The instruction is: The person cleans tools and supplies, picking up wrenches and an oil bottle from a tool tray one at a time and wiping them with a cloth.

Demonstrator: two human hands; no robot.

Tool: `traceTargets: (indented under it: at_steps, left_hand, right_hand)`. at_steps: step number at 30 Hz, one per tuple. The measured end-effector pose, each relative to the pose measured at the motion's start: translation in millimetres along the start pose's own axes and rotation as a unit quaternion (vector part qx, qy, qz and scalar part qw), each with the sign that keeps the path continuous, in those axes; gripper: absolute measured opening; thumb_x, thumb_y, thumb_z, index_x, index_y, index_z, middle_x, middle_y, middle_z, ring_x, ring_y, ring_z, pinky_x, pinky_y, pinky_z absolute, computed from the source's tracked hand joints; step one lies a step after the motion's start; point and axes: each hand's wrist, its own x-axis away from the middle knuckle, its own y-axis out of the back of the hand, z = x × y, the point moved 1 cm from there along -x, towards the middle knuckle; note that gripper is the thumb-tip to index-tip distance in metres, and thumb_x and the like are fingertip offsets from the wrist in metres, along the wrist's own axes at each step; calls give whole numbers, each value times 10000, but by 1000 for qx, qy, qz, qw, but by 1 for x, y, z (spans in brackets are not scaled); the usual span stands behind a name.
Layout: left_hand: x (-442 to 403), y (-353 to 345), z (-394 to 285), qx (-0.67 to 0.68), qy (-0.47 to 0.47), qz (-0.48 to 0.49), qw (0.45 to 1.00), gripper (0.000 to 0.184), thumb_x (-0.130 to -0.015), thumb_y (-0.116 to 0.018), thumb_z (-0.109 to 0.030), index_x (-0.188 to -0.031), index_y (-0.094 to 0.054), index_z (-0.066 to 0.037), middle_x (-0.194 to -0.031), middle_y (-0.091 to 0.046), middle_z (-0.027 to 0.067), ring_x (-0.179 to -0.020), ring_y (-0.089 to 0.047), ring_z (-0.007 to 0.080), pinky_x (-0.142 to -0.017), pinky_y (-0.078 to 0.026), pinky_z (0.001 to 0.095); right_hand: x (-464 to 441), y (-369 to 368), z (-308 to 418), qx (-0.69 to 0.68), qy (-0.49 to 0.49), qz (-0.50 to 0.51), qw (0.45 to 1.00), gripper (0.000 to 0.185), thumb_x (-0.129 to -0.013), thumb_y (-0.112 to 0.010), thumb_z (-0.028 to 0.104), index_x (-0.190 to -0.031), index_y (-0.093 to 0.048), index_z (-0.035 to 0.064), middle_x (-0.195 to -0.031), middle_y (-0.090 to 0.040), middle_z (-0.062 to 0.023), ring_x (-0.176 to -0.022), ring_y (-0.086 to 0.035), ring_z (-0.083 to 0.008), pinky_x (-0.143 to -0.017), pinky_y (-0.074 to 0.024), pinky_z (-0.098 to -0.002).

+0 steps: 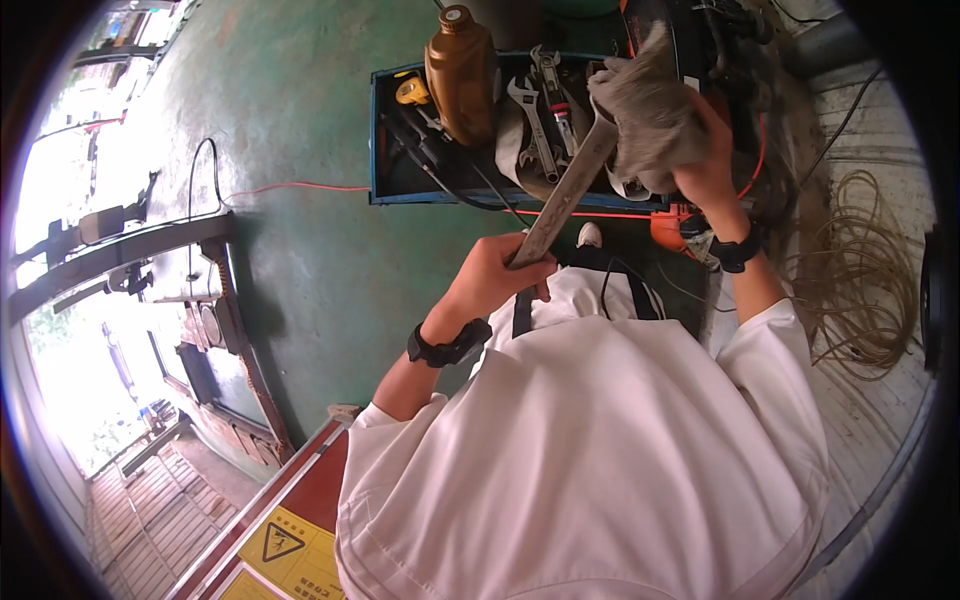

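My left hand [500, 272] is closed around the lower end of a large metal wrench [568, 190], which slants up and to the right in front of me. My right hand [712, 165] grips a bunched, fuzzy grey rag [650, 115] against the wrench's upper end. The rag is blurred and hides part of the wrench head. Beneath both lies a blue-edged tool tray [375, 150], holding an adjustable wrench [533, 125], another tool with a red part [557, 100], a brown plastic jug [462, 75] and a yellow tape measure [411, 89].
A red hose [300, 186] crosses the green floor [300, 100] to the tray. On the right, a coiled hose [865, 280] lies on a pale surface. Dark machinery [735, 40] stands beyond the rag. A red panel with yellow warning labels [290, 550] is at lower left.
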Motion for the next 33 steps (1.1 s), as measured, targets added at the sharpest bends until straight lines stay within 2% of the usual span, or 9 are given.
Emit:
traceTargets:
  at_steps: [2, 3, 5, 8, 12, 18, 21, 26, 33]
  left_hand:
    - [2, 0, -2, 11, 1, 20, 1000, 100, -834, -617, -47, -867, -584, 41, -681, -633, 69, -632, -642, 144, -572, -488, 242]
    - [2, -1, -3, 17, 0, 29, 999, 107, -835, -616, -44, -871, -582, 50, -685, -630, 74, -635, -646, 152, -574, -497, 246]
    - [3, -1, 1, 58, -3, 50, 997, 121, -834, -614, -31, -884, -575, 72, -699, -623, 89, -635, -650, 172, -580, -519, 265]
    - [4, -2, 0, 97, -13, 69, 993, 138, -830, -613, -14, -900, -566, 95, -721, -612, 105, -634, -655, 195, -582, -543, 289]
    - [0, -7, -7, 112, -22, 83, 990, 163, -819, -627, -18, -909, -565, 102, -698, -616, 112, -599, -655, 210, -551, -544, 294]
    - [-11, -12, -9, 106, -67, 145, 981, 174, -841, -644, -107, -834, -598, 61, -620, -617, 102, -546, -640, 182, -515, -484, 274]
    - [-18, -12, -16, 172, -87, 187, 963, 223, -850, -643, -157, -820, -599, 60, -564, -608, 119, -510, -625, 184, -474, -469, 280]
    - [-31, -10, 1, 297, -59, 333, 893, 301, -874, -611, -243, -890, -594, 57, -642, -628, 125, -533, -621, 194, -521, -494, 269]
    - [-12, -32, -31, 108, -228, 17, 967, 431, -937, -488, -267, -1249, -448, 28, -933, -615, 86, -864, -610, 167, -746, -506, 274]
  right_hand:
    - [10, 11, -18, -69, -27, -67, 995, 371, -809, -593, 96, -1157, -550, -24, -1072, -618, -57, -940, -589, -152, -865, -447, -283]
    - [10, 10, -24, -283, -165, -194, 925, 298, -867, -528, 175, -1112, -588, 16, -1068, -618, -67, -951, -591, -169, -877, -449, -284]
    - [5, 28, -18, -647, -179, -134, 728, 297, -900, -485, 235, -1097, -587, 36, -1074, -614, -73, -970, -594, -187, -884, -456, -307]
    - [-7, 52, -34, -671, -166, -16, 723, 392, -942, -427, 343, -1197, -519, 60, -1151, -584, -90, -1030, -578, -215, -918, -456, -366]
    - [0, 9, 4, -538, -336, -146, 759, 394, -920, -484, 358, -1187, -532, 72, -1136, -595, -77, -1018, -584, -212, -902, -471, -379]
    - [23, -42, 24, -725, -249, -22, 642, 360, -918, -488, 334, -1161, -528, 71, -1077, -595, -51, -1006, -576, -187, -906, -463, -353]
    - [60, -57, 16, -551, -301, -82, 774, 306, -890, -571, 249, -1133, -541, 66, -1048, -584, -39, -935, -580, -135, -847, -487, -313]
    - [33, -51, 64, -476, -283, -63, 831, 350, -784, -684, 96, -1093, -541, 18, -1035, -581, -33, -909, -571, -116, -794, -487, -264]
    - [7, -48, 81, -411, -162, -243, 864, 307, -783, -694, 49, -1061, -568, 11, -988, -610, -33, -848, -594, -120, -741, -491, -250]
